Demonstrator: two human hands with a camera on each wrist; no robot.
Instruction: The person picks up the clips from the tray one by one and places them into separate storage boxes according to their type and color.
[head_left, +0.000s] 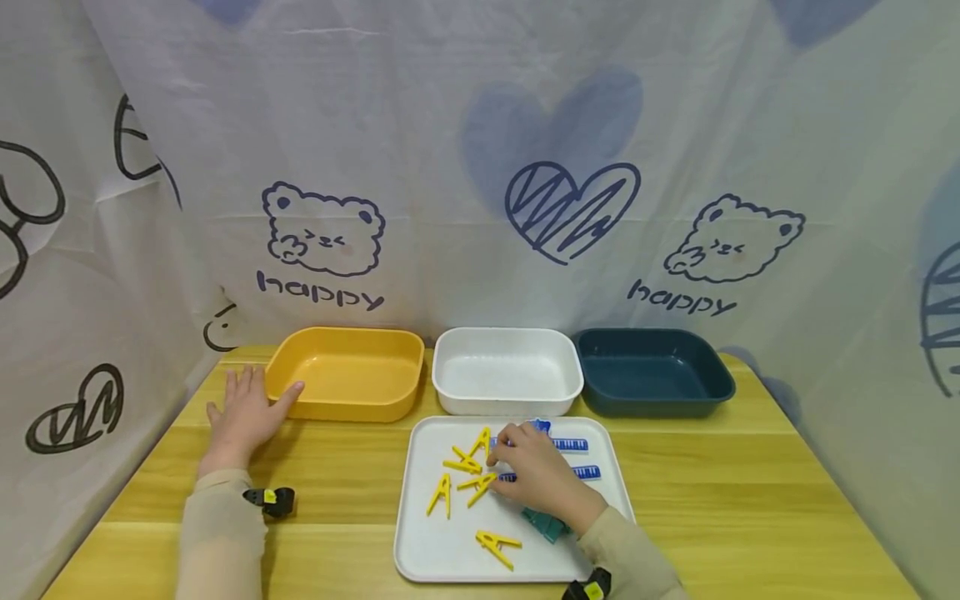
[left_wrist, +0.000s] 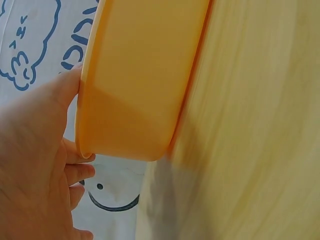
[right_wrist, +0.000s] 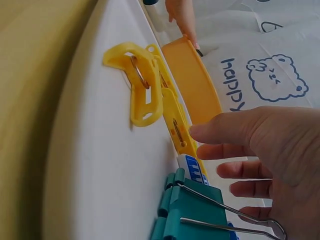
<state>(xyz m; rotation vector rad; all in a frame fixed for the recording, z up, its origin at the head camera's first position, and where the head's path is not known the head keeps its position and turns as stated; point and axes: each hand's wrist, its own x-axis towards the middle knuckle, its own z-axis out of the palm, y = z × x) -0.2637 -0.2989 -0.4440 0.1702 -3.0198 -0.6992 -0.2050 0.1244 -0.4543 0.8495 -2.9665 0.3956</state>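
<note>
Nearest us on the wooden table (head_left: 750,500) is a white tray (head_left: 442,562), with one yellow clip (head_left: 489,542) lying alone by its near edge and, above that, a green binder clip (head_left: 546,525) partly covered by our right hand (head_left: 543,475). That hand hovers low over the tray, thumb and bent fingers apart, and we see nothing held. Just off its fingertips, on the tray, lies the clip we seem to want, another yellow one (head_left: 486,481); whether thumb and clip touch, we cannot tell. More yellow clips lie around it, and blue-and-white strips (head_left: 587,472) show past the hand. We judge the step in hand to be reaching for a single clip; the next move calls for narrowing thumb and forefinger on it without dragging its close neighbours along. Further off, our left hand (head_left: 250,417) is spread at the left end of the yellow bin (head_left: 352,411), its thumb on the rim, perhaps steadying it. A white bin (head_left: 510,406) and a dark teal bin (head_left: 660,407) continue the row, before a printed cloth (head_left: 450,267).
</note>
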